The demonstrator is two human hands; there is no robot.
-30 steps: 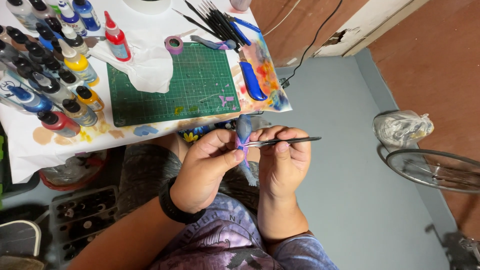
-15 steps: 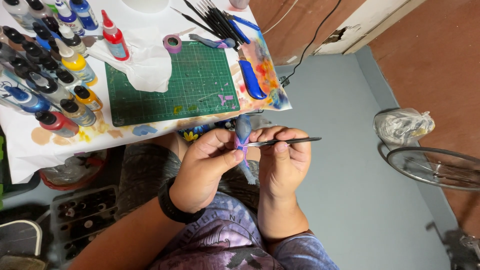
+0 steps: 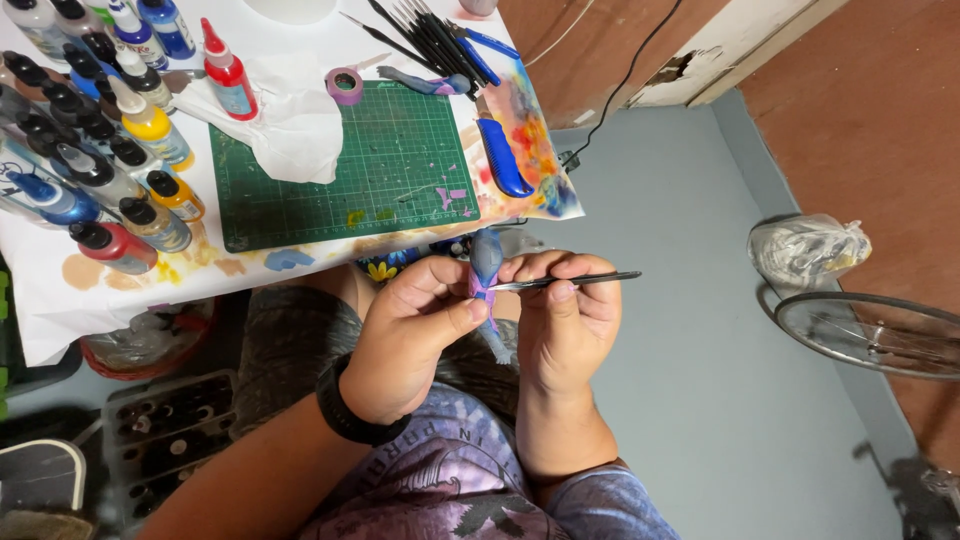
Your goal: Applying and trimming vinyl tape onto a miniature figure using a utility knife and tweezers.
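Fingers: left hand (image 3: 410, 335) pinches a small blue figure (image 3: 485, 262); right hand (image 3: 565, 320) pinches a thin tool (image 3: 570, 281), its tip at the purple patch.
Change: since a second ago almost nothing moved; both hands stay steady, so the fine work continues.
Place: figure is over the lap, just below the desk (image 3: 60, 300) edge.
Around: green mat (image 3: 340, 190), paint bottles (image 3: 120, 150), brushes (image 3: 420, 30).

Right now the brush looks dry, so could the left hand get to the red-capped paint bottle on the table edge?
Probably not freely: the left hand is holding the small blue figure. The red-capped bottle itself stands unblocked at the table's near edge.
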